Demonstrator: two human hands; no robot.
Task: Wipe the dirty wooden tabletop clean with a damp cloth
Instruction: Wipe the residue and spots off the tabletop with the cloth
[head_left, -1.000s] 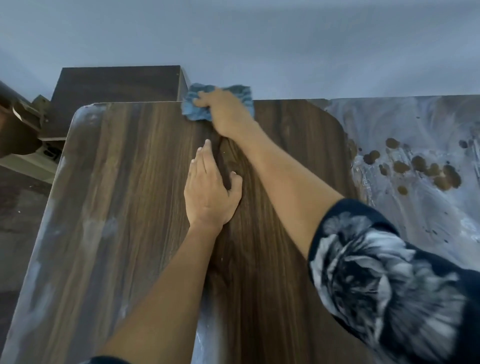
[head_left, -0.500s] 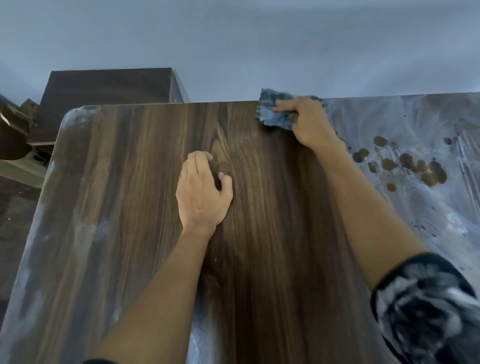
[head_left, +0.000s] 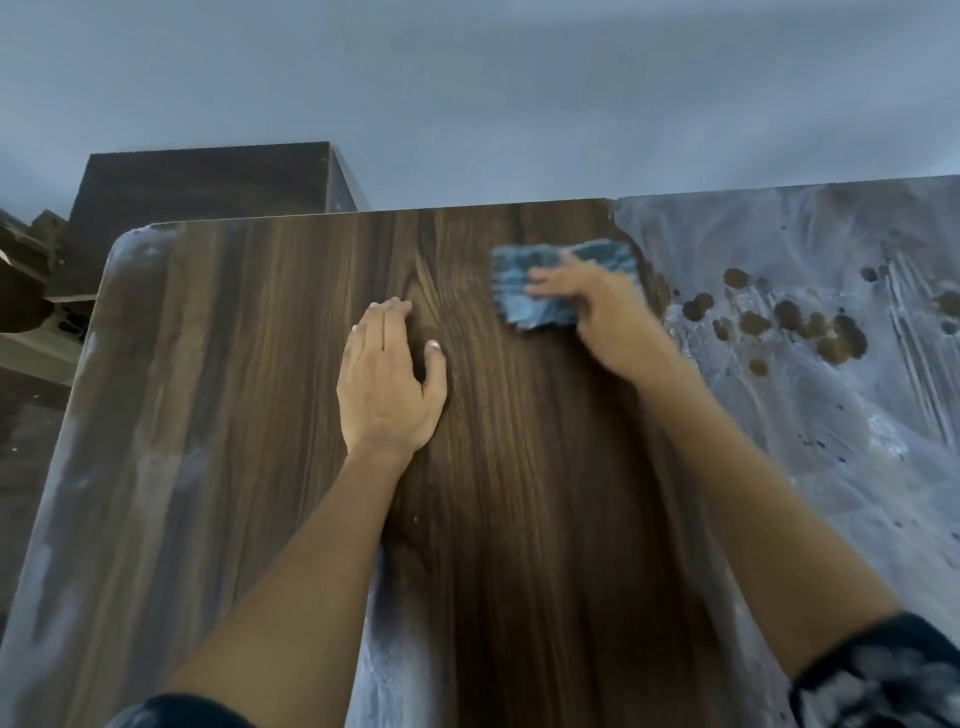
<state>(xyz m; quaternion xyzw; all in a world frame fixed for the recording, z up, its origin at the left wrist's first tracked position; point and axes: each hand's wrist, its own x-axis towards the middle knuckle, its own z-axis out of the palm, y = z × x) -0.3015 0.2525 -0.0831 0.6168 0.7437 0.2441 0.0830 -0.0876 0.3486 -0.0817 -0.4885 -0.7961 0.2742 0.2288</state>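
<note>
A dark wooden tabletop (head_left: 249, 374) fills the head view, its middle band showing clean grain. White powdery smears cover its right part (head_left: 831, 467), along with several brown blots (head_left: 789, 317). A thinner white haze streaks the left side (head_left: 156, 467). My right hand (head_left: 597, 306) presses a blue cloth (head_left: 535, 291) flat on the wood near the far edge, just left of the dirty area; motion blurs both. My left hand (head_left: 389, 384) rests palm down on the clean middle, fingers together and slightly bent.
A dark wooden cabinet (head_left: 208, 182) stands behind the table's far left corner. Low brown furniture pieces (head_left: 31, 291) sit at the left edge of view. A plain grey wall rises behind the table.
My right hand has pulled the cloth from the far edge toward me. Over the full second it swept rightward from the table's middle. My left hand has stayed put.
</note>
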